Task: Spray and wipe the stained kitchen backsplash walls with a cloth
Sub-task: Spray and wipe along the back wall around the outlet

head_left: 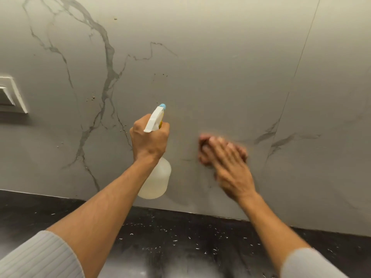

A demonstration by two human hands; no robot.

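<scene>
The backsplash wall (200, 77) is pale grey marble with dark veins and small brown specks left of centre. My left hand (149, 137) grips the neck of a white spray bottle (155, 177), its blue-tipped nozzle pointing up at the wall. To the right, my right hand (226, 163) presses flat against the wall and is blurred by motion. A reddish-pink cloth (203, 149) shows under and around its fingers, mostly hidden by the hand.
A black speckled countertop (180, 237) runs along the foot of the wall. A white switch or socket plate (10, 95) sits on the wall at the far left. A thin vertical tile joint (297, 67) crosses the wall on the right.
</scene>
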